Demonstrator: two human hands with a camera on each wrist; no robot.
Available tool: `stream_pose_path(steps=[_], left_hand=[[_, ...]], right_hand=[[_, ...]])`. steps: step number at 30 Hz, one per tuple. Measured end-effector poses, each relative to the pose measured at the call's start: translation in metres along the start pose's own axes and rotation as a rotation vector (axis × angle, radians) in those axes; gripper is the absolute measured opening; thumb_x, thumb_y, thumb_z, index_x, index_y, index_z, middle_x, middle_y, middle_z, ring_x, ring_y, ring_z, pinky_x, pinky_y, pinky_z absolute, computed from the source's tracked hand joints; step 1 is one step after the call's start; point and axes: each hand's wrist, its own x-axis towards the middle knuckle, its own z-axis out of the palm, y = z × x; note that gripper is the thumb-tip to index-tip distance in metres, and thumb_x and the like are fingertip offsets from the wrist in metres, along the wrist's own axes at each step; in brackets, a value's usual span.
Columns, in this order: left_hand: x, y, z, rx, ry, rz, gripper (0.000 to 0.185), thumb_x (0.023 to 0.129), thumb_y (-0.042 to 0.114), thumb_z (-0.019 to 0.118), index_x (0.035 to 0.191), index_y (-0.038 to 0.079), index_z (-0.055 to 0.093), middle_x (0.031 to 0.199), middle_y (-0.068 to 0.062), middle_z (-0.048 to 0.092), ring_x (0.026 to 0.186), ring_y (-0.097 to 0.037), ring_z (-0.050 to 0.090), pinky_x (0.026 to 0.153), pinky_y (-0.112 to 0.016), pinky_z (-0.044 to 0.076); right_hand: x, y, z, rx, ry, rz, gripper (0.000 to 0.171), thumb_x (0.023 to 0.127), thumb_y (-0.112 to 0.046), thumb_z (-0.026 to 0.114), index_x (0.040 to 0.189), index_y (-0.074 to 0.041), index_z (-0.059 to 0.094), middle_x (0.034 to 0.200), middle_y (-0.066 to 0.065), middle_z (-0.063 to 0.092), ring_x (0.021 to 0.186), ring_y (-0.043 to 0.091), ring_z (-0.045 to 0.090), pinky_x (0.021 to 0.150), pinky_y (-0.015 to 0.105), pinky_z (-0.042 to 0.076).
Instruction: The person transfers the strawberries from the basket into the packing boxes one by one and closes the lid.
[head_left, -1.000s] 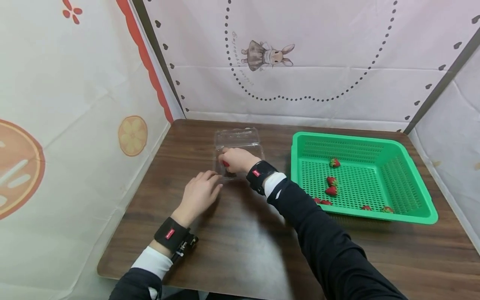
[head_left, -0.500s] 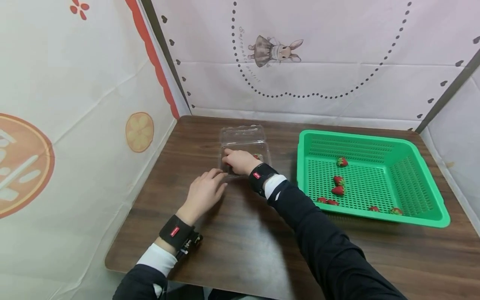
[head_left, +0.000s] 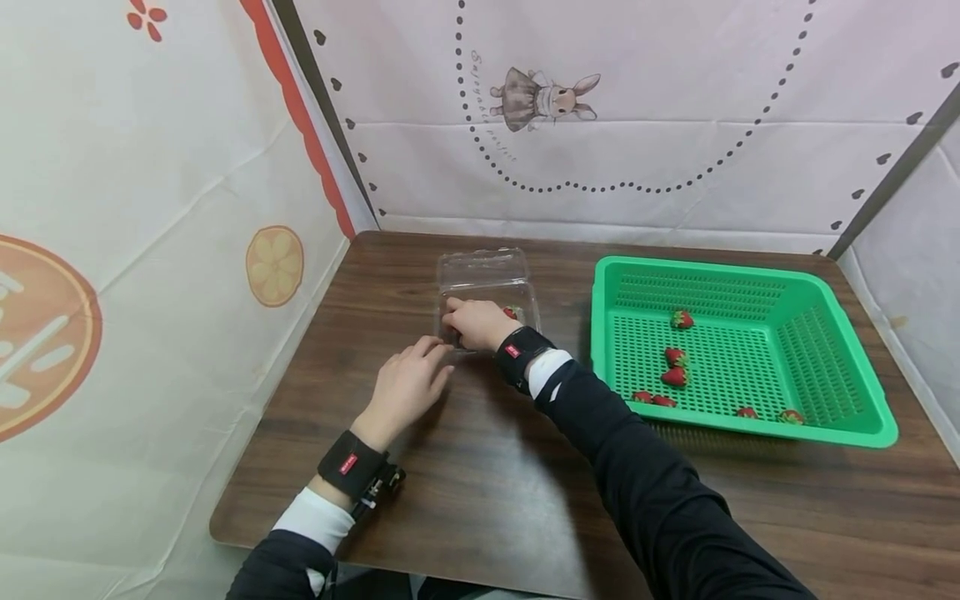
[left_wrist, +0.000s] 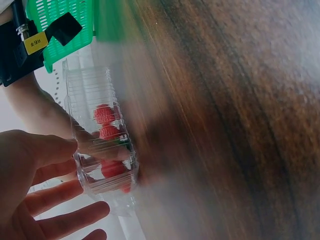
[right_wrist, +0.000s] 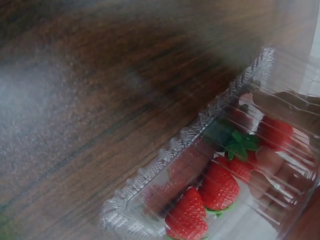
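"Head view: where does the right hand (head_left: 476,323) reach?"
"Into the clear box (head_left: 495,293) on the tabletop (head_left: 480,475), among strawberries (right_wrist: 219,187); whether its fingers pinch one, I can't tell."
"And the left hand (head_left: 405,383)?"
"At the box's near left corner, fingers spread. The green basket (head_left: 735,350) stands to the right, with more strawberries (head_left: 674,377) inside."

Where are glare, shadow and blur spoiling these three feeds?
Head: pale glare on the near tabletop, dark shadow beside the right sleeve; left wrist: tabletop smeared and blurred, bright haze upper right; right wrist: hazy, soft wood grain, bright streaks across the clear container.
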Motion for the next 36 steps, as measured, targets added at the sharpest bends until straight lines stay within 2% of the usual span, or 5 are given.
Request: stream_pose_path(steps=[7, 11, 24, 30, 36], left_hand=[[0.001, 0.001, 0.002, -0.001, 0.018, 0.015, 0.033, 0.095, 0.022, 0.071, 0.125, 0.008, 0.069, 0.125, -0.011, 0.063, 0.100, -0.030, 0.068, 0.075, -0.048, 0.057], [0.002, 0.002, 0.003, -0.002, 0.016, 0.014, 0.032, 0.096, 0.022, 0.070, 0.124, 0.008, 0.069, 0.124, -0.011, 0.063, 0.101, -0.031, 0.068, 0.076, -0.049, 0.056], [0.001, 0.005, 0.004, -0.005, 0.009, 0.012, 0.033, 0.096, 0.023, 0.070, 0.124, 0.006, 0.069, 0.123, -0.012, 0.063, 0.101, -0.031, 0.067, 0.077, -0.050, 0.057], [0.002, 0.005, 0.003, 0.000, 0.026, 0.022, 0.032, 0.096, 0.023, 0.071, 0.123, 0.006, 0.070, 0.122, -0.012, 0.064, 0.103, -0.032, 0.066, 0.077, -0.049, 0.057], [0.006, 0.006, 0.001, -0.003, 0.041, 0.046, 0.030, 0.097, 0.023, 0.069, 0.122, 0.007, 0.071, 0.119, -0.011, 0.066, 0.100, -0.031, 0.066, 0.074, -0.047, 0.057]], right_hand=[[-0.002, 0.004, 0.004, 0.018, 0.040, -0.002, 0.023, 0.093, -0.020, 0.074, 0.116, -0.020, 0.072, 0.111, 0.001, 0.056, 0.095, 0.015, 0.064, 0.080, 0.033, 0.056], [-0.002, 0.005, 0.007, 0.025, 0.054, -0.003, 0.020, 0.095, -0.015, 0.070, 0.114, -0.020, 0.072, 0.109, 0.001, 0.056, 0.092, 0.015, 0.064, 0.077, 0.032, 0.055], [-0.007, 0.003, 0.006, 0.011, 0.036, 0.037, 0.025, 0.094, -0.014, 0.069, 0.119, -0.020, 0.070, 0.112, 0.002, 0.056, 0.091, 0.016, 0.064, 0.075, 0.033, 0.056], [-0.011, 0.000, -0.006, 0.062, 0.035, 0.060, 0.024, 0.095, -0.019, 0.068, 0.119, -0.020, 0.070, 0.115, 0.001, 0.055, 0.089, 0.016, 0.064, 0.075, 0.034, 0.056], [-0.015, 0.000, -0.034, 0.105, 0.064, 0.076, 0.020, 0.094, -0.017, 0.070, 0.114, -0.018, 0.070, 0.113, 0.001, 0.056, 0.087, 0.016, 0.063, 0.074, 0.033, 0.055]])
